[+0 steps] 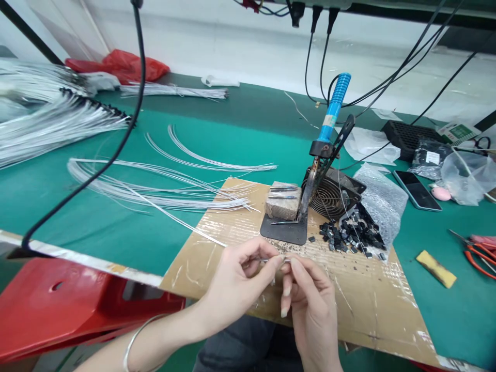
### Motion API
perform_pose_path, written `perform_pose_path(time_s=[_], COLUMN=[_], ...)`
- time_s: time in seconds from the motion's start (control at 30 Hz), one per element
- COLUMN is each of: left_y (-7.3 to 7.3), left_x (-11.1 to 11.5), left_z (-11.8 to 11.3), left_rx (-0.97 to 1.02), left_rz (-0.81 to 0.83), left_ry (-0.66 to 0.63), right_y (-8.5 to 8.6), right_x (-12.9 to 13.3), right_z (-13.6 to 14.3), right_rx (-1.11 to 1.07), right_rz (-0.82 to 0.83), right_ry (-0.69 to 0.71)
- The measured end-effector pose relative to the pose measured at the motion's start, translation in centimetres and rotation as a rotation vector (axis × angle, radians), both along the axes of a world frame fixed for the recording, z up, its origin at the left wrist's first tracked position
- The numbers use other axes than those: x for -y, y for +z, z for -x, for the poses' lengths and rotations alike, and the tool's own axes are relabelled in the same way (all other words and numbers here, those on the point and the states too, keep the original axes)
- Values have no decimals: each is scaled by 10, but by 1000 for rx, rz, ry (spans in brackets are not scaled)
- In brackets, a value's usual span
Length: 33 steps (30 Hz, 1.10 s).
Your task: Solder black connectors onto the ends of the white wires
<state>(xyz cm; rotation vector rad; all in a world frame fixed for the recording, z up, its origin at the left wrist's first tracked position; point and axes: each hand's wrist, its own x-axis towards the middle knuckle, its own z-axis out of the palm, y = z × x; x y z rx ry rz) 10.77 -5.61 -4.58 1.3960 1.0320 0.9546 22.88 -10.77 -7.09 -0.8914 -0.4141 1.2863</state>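
Observation:
My left hand [242,276] is closed in a pinch on thin white wires [186,225], which trail back to the left over the cardboard. My right hand [312,294] meets it fingertip to fingertip, its thumb and forefinger pinched at the wires' end. The very tip is mostly covered by the fingers. Just beyond the hands, a blue-handled soldering iron [335,108] leans in its stand, point down beside a worn block [284,200] with thin metal pieces on top. A pile of small black parts [352,232] lies to the right of the stand.
Loose white wires [155,194] spread over the green mat at left, with thick wire bundles [58,119] behind. A black cable [132,119] hangs across the left side. Further right are a fan [329,199], a phone [416,190], a yellow sponge [436,268] and orange-handled pliers [480,256].

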Motion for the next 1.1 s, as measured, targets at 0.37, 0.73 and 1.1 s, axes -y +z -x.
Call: perform_pose_path(time_s=[0.37,0.73,1.1], left_y=[0,-4,-8], left_x=[-2,1,0], left_z=[-1,1,5], left_rx=[32,-94,-159], left_rz=[13,-16,-81], left_ry=[38,18,-22], right_y=[-7,-9,-8], right_x=[-1,4,3], right_z=[-4,-9,-18], right_rx=[93,162,151], right_rz=[-8,-34,-45], right_ry=[-5,-2,99])
